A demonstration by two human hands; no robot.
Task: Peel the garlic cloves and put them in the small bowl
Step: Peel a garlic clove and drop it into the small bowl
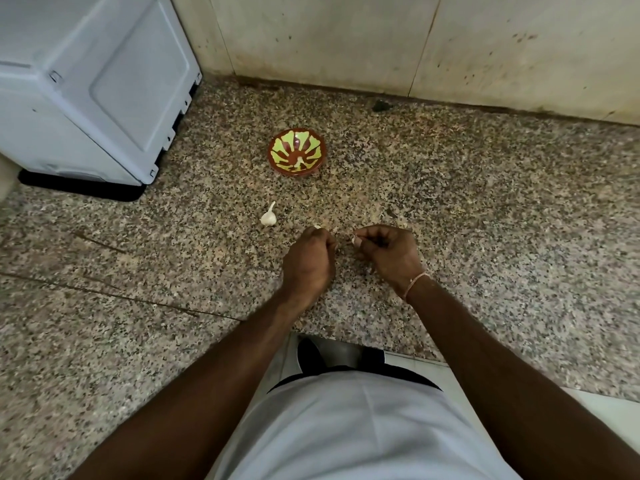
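Right hand (pixel 388 252) fingers pinch a garlic clove (pixel 355 241); left hand (pixel 309 261) curled, contents unclear. I'd peel over the table (pixel 485 202).

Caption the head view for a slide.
Both hands pinch garlic pieces above the granite counter, garlic bulb and small bowl beyond.

No legible text or labels.

A home kitchen, by the look of it: a speckled granite tabletop (pixel 450 174) meets a stained, tiled wall (pixel 346 36) at its far edge, and a white appliance (pixel 86 81) sits at the far left corner, near a small painted bowl (pixel 296 152) and garlic (pixel 268 216).
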